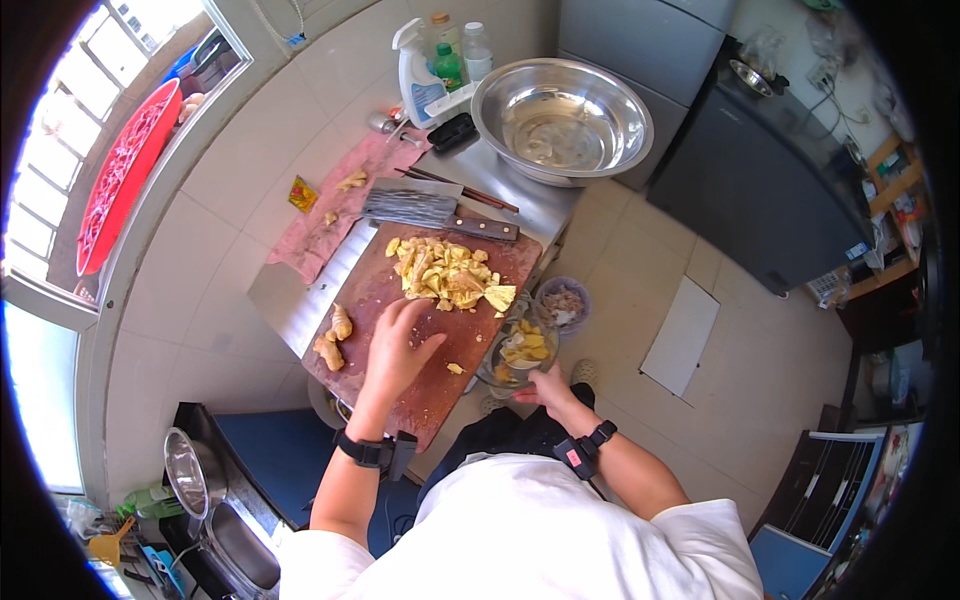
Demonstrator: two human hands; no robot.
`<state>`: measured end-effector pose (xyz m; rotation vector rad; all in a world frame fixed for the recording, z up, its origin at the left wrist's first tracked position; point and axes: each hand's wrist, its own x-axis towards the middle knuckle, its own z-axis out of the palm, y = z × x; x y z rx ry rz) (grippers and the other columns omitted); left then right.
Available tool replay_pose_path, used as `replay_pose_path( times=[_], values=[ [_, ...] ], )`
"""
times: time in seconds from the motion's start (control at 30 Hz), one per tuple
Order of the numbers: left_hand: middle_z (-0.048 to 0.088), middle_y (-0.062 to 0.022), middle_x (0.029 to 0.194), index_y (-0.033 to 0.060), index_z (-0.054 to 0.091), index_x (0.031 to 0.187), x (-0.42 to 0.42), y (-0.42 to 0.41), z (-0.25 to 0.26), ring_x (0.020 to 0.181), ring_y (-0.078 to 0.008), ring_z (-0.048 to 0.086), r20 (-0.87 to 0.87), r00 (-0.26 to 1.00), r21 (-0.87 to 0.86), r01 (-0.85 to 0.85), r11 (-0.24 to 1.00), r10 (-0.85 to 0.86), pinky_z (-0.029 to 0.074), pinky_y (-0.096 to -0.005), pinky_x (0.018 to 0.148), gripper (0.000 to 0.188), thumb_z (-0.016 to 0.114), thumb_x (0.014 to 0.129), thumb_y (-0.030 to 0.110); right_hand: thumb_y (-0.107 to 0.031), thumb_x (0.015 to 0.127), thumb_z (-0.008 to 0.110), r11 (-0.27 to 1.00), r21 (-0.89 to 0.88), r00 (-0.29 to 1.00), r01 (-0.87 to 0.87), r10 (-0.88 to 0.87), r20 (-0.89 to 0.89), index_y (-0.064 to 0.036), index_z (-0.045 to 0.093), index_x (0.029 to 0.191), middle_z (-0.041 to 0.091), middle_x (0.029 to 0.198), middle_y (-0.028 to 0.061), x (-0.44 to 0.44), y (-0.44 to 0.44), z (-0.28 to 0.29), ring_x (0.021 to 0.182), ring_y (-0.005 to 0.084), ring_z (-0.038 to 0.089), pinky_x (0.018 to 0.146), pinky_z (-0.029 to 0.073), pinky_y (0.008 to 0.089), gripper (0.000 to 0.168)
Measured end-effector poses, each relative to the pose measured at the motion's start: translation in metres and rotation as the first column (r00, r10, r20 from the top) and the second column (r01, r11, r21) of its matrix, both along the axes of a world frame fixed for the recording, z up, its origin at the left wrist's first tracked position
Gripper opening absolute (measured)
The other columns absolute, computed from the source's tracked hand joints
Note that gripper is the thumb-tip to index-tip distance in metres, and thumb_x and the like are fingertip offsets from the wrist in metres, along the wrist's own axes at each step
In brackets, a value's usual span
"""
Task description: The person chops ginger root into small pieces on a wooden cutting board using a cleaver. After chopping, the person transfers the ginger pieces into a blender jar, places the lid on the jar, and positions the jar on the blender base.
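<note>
My left hand is over the wooden cutting board, thumb and fingers apart, holding nothing. Its fingertips are close to the near edge of a pile of chopped ginger. With my right hand I grip the rim of a clear glass bowl beside the board's right edge. Pieces of ginger lie in that bowl. An uncut ginger root rests at the board's left side. Across the far end of the board lies a cleaver, its wooden handle to the right.
A large steel basin stands beyond the board. Chopsticks lie behind the cleaver, and a pink cloth spreads to the left. A spray bottle stands at the back by the wall. Below the counter's right edge is a waste bin.
</note>
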<state>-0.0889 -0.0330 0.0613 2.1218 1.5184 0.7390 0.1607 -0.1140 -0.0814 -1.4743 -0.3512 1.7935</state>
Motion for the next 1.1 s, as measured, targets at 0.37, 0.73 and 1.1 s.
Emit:
replay_pose_path(
  times=[0.37, 0.73, 1.1],
  values=[
    [0.057, -0.0109, 0.100, 0.0021, 0.062, 0.105, 0.023, -0.021, -0.034, 0.087, -0.0241, 0.064, 0.153, 0.977, -0.272, 0.186, 0.944, -0.148, 0.055, -0.0318, 0.075, 0.029, 0.074, 0.079, 0.002, 0.003, 0.086, 0.042, 1.000, -0.012, 0.999, -0.027, 0.027, 0.041, -0.009, 0.019, 0.134, 0.055, 0.116, 0.0239, 0.000, 0.003, 0.003, 0.068, 0.0328, 0.070, 0.056, 0.061, 0.0398, 0.054],
    [0.051, -0.0164, 0.125, 0.0129, 0.056, 0.125, 0.067, 0.050, -0.017, 0.118, -0.0402, 0.049, -0.064, 0.982, 0.142, 0.185, 0.972, -0.177, 0.043, -0.0476, 0.098, 0.068, 0.085, 0.064, 0.018, 0.003, 0.086, 0.044, 0.999, -0.004, 0.999, -0.040, 0.040, 0.014, -0.011, 0.010, 0.142, 0.055, 0.116, 0.0252, 0.010, 0.000, -0.002, 0.066, 0.0312, 0.069, 0.053, 0.060, 0.0376, 0.067],
    [0.053, -0.0098, 0.118, 0.0246, 0.056, 0.126, 0.074, 0.096, -0.008, 0.115, -0.0341, 0.050, -0.555, 0.753, -0.066, 0.383, 0.921, -0.353, 0.039, -0.0536, 0.090, 0.074, 0.077, 0.065, 0.061, 0.001, 0.086, 0.046, 1.000, 0.021, 0.998, -0.018, 0.017, 0.063, -0.010, 0.010, 0.142, 0.055, 0.118, 0.0249, 0.021, 0.011, 0.001, 0.065, 0.0307, 0.069, 0.052, 0.060, 0.0365, 0.067]
  ],
)
